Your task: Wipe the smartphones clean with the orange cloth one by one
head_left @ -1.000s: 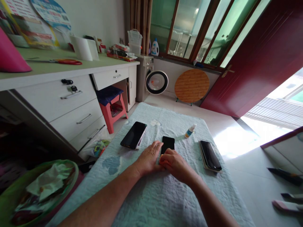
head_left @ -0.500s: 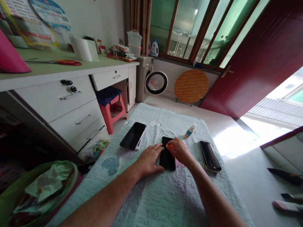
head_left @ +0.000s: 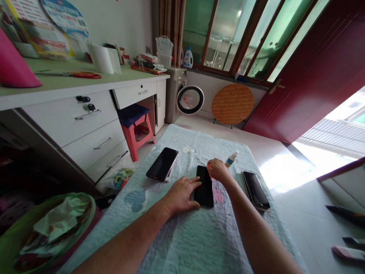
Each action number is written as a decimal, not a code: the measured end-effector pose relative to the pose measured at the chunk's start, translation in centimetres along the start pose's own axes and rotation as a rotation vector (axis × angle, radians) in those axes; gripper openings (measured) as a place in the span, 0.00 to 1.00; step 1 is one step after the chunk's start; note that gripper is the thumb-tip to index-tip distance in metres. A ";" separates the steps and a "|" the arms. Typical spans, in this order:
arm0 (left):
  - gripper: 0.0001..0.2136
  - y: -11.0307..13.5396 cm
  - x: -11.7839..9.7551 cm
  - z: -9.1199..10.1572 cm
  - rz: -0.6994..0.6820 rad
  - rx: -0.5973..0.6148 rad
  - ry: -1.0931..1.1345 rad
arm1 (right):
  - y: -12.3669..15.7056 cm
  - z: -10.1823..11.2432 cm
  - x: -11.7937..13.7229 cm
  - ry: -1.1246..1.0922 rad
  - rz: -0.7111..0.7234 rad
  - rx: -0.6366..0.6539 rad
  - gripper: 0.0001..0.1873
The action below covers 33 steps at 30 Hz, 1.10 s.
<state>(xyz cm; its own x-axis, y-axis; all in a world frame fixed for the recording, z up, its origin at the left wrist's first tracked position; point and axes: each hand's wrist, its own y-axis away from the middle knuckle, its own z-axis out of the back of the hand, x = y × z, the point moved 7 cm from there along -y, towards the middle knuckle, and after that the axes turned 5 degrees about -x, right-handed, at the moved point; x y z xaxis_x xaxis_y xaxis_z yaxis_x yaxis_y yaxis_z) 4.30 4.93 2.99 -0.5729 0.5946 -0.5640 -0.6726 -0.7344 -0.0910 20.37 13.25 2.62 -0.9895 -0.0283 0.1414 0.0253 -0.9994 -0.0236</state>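
A black smartphone (head_left: 204,190) lies flat on the quilted cloth between my hands. My left hand (head_left: 184,194) is open, its spread fingers and thumb resting along the phone's left edge. At the upper right edge of the phone, my right hand (head_left: 219,170) is closed around a small orange cloth (head_left: 210,170), most of it hidden by the fingers. A small spray bottle (head_left: 231,158) with a white top stands just beyond my right hand. Another phone (head_left: 162,163) lies to the left on a pale base, and a third phone (head_left: 256,190) lies to the right.
A light blue quilt (head_left: 176,243) covers the low surface. A bin (head_left: 91,213) with crumpled paper stands at lower left. Beyond are a white desk (head_left: 85,125), a red stool (head_left: 133,140), a washing machine with its door (head_left: 190,99) open, and a round wooden tabletop (head_left: 232,103).
My right hand has moved with the orange cloth from over the phone's upper screen to its upper right edge. My left hand stays at the left edge. The view has shifted slightly.
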 end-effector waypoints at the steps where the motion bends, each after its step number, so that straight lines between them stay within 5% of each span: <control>1: 0.36 0.0 0.0 0.0 0.001 0.005 0.001 | -0.3 -0.1 0.3 0.012 0.007 0.015 0.15; 17: 0.35 0.0 0.3 -0.3 -0.019 -0.014 0.001 | -1.6 -1.0 5.2 0.009 0.127 0.041 0.14; 33: 0.36 0.1 0.0 -0.1 0.013 -0.038 -0.013 | 1.2 0.2 -0.7 -0.086 -0.097 -0.115 0.14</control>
<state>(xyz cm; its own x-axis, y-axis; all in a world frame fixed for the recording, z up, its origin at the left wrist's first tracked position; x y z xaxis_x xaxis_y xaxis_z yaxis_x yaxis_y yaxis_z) 4.24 4.83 2.93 -0.5878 0.5888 -0.5549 -0.6471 -0.7538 -0.1144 21.09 12.03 2.70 -0.9707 0.0614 0.2322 -0.0907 -0.9889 -0.1178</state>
